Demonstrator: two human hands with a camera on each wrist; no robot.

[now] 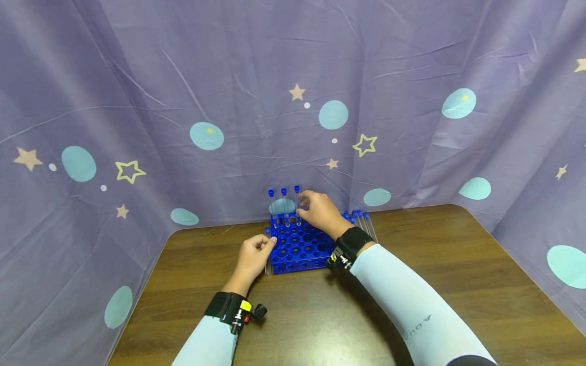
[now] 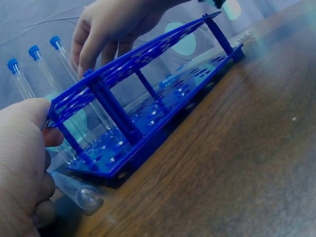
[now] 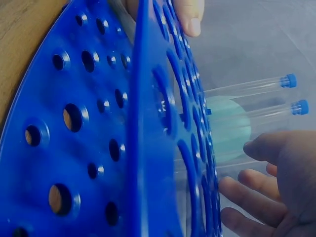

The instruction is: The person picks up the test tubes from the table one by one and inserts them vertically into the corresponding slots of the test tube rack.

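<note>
A blue test tube rack (image 1: 304,264) stands on the table, its top plate full of round holes. My left hand (image 1: 253,256) grips its left edge, thumb on top and a finger beneath. Three clear test tubes with blue caps (image 1: 284,191) stand upright in the back left of the rack. Beside the third one is my right hand (image 1: 320,211), its fingers loosely bent and apart, with no clear pinch on the tube. Another capped tube (image 2: 81,192) lies by the rack's left side, partly hidden by my left hand; whether the curled fingers hold it I cannot tell.
Several capped tubes (image 1: 366,226) lie to the right of the rack, partly covered by my right forearm. A purple curtain (image 1: 256,101) with stars and teal dots hangs right behind the wooden table (image 1: 302,315) and along its sides.
</note>
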